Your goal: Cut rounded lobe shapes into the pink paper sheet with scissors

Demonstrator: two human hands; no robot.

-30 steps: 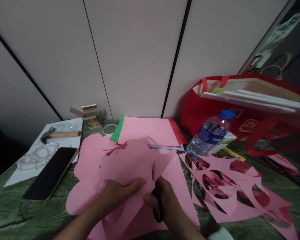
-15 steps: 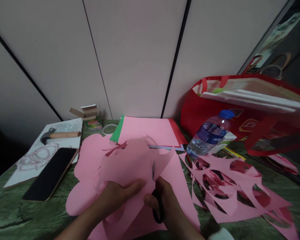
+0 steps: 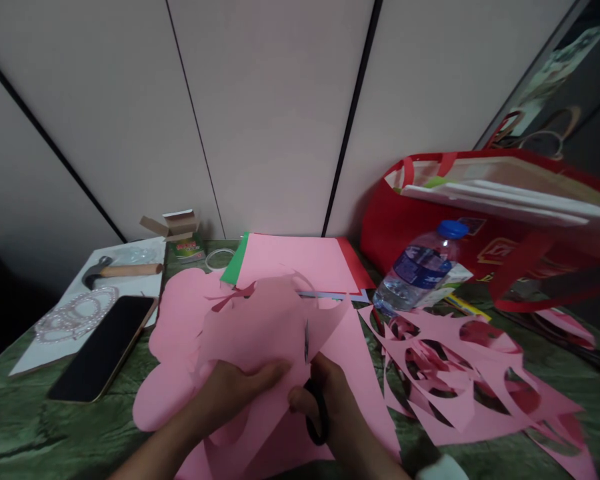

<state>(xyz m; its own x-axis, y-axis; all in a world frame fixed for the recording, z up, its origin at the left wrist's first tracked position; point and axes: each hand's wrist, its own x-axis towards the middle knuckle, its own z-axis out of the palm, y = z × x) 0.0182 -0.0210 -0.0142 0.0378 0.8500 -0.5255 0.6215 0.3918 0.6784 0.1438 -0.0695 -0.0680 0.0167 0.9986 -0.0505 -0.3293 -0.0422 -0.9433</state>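
My left hand [image 3: 243,390] grips a sheet of pink paper [image 3: 257,320], thumb on top and the other fingers hidden beneath it. In my right hand [image 3: 335,400] is a pair of scissors [image 3: 319,412] with black handles, the thumb through one loop. The blades point away from me and sit in a cut in the sheet, with a flap of paper standing to their right. Rounded pink cut-outs [image 3: 180,310] lie to the left of the held sheet. More pink paper [image 3: 365,387] lies flat underneath.
Pink paper offcuts [image 3: 460,380] full of holes lie at right. Behind them are a tilted water bottle [image 3: 415,267] and a red bag [image 3: 430,217]. A phone [image 3: 103,347], hammer [image 3: 130,270] and clear beads [image 3: 77,313] lie left. Coloured paper [image 3: 295,260] and a small box [image 3: 185,247] are at the back.
Almost nothing differs. The scissors and both hands keep the same place on the sheet; the view has shifted very slightly.
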